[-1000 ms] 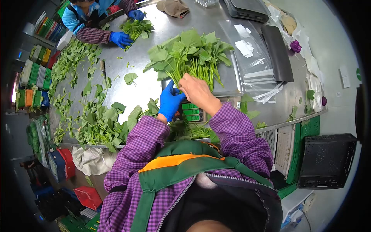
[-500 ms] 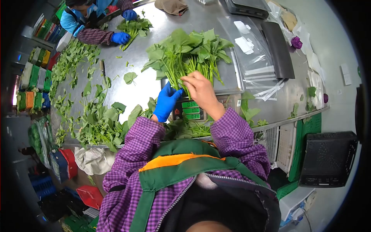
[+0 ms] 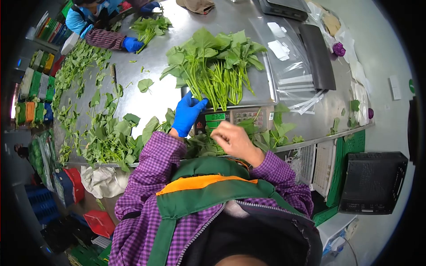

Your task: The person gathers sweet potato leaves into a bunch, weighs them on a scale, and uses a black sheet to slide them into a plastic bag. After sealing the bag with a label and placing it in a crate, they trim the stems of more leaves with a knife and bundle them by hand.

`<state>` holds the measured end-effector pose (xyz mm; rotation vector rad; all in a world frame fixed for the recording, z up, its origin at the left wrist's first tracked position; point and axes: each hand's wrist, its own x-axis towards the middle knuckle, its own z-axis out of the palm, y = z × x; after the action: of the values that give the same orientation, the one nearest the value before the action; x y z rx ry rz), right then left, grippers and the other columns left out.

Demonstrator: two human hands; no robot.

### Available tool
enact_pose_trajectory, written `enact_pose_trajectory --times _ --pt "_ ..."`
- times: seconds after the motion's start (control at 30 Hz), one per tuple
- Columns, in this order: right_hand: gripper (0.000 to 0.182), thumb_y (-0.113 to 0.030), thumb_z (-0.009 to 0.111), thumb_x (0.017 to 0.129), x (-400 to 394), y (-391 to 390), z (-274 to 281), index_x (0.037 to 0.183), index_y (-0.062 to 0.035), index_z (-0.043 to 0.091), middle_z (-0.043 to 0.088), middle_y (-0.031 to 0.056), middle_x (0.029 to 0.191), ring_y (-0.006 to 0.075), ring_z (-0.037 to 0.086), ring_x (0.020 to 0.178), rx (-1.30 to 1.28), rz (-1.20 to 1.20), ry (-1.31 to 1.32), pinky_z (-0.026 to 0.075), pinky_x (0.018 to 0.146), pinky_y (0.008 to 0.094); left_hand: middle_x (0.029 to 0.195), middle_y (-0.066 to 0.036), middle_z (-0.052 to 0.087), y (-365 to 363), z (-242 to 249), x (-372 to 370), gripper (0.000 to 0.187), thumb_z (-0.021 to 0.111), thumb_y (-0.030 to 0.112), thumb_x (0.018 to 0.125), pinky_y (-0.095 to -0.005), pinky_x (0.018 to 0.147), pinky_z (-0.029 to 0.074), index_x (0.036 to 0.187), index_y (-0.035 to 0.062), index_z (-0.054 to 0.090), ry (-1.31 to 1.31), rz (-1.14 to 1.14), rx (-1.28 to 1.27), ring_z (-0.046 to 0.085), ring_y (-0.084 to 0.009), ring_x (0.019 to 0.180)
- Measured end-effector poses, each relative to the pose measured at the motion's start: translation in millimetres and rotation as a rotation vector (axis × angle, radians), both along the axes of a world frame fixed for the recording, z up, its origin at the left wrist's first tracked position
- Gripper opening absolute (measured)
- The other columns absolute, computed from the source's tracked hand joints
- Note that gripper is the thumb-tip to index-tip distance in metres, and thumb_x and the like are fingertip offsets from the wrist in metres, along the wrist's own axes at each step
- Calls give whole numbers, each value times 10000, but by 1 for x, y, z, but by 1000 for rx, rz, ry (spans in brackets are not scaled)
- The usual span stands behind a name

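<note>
While the stems overhang the scale, a stray touch could spoil the reading

From where I'm standing, the bunch of leafy greens (image 3: 216, 73) lies on the metal plate of the scale (image 3: 250, 114), leaves pointing away from the worker and cut ends reaching over the near edge. My worry is the blue-gloved left hand (image 3: 188, 114): it's right at the leftmost stem ends, thumb and fingers a little parted, and I can't tell whether it's pressing on them. If it is, the weight on the display (image 3: 216, 117) could be off. A knock to those overhanging ends might also drag some stems off the plate. Then there are the loose leaves (image 3: 278, 129) crowding the scale's front and keypad; they could get mixed in with the bunch or cover the buttons.

Half a second ago both hands were together at the stems. Now they're apart: the bare right hand (image 3: 235, 139) has come back toward the worker's body, fingers curled, over the loose leaves in front of the scale. Whether it pinches a stem, I can't see. It now blocks the lower rows of the display, which showed plainly before. The bunch has stayed on the plate.
</note>
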<state>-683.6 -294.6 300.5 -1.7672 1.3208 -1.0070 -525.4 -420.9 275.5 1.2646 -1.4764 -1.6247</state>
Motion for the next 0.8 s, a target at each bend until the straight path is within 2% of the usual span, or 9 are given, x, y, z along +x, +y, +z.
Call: enact_pose_trajectory --times 0.07,0.1,0.13,0.2,0.27,0.4,0.63,0.73,0.8 --pt "153 -94 649 799 0 10 -5 940 -36 640 604 114 849 280 625 755 18 59 138 490 638 373 907 -24 639 2 2 0 462 650 108 870 -255 704 478 1295 32 485 14 1 46 589 -101 778" --pt "153 -94 649 799 -3 10 -4 940 -36 640 604 114 849 280 625 755 19 53 134 490 638 373 1060 -72 622 2 0 2 584 649 115 870 -276 770 496 1389 40 393 25 -28 52 600 -133 862" --pt "162 -96 652 800 -7 9 -2 952 -40 638 611 115 864 285 630 765 44 -20 126 496 646 379 1060 -72 622 3 -2 3 584 649 115 870 -276 770 496 1389 40 393 21 -35 52 600 -133 862" --pt "171 -98 656 802 -14 -3 2 964 -44 636 619 116 880 290 635 775 66 -96 119 502 654 384 1198 -193 580 7 -5 6 703 676 137 842 -293 828 511 1444 78 318 42 -23 -56 630 -206 981" --pt "159 -96 665 801 -19 -23 3 945 -46 621 613 111 865 302 631 743 39 -434 150 507 642 384 1249 -210 548 17 4 7 728 680 144 839 -304 836 514 1454 81 295 -54 -22 -68 623 -219 1014" --pt "135 -81 665 800 -15 -49 -21 911 -45 597 599 111 838 308 624 707 -137 -554 209 504 614 387 1350 -190 483 24 21 14 776 688 136 841 -342 886 496 1472 60 242 -202 -65 -141 595 -236 1080" --pt "81 -61 643 808 -21 -50 -39 855 -38 581 599 115 795 308 610 662 -176 -472 85 487 579 388 1233 -127 588 40 -1 45 535 632 48 860 -255 792 503 1362 26 447 -90 -25 -143 626 -128 924" --pt "68 -63 637 815 -31 -46 -30 846 -32 585 604 121 773 297 605 618 2 -469 -62 479 572 377 1196 -91 612 47 -10 51 484 619 30 866 -255 809 494 1331 20 488 -78 -21 -119 623 -115 912" --pt "79 -68 637 818 -43 -53 -18 854 -23 583 619 126 788 294 610 609 -57 -702 18 476 572 367 1178 -74 619 49 -10 49 475 618 22 865 -260 825 491 1324 20 497 -52 -28 -110 620 -115 924"
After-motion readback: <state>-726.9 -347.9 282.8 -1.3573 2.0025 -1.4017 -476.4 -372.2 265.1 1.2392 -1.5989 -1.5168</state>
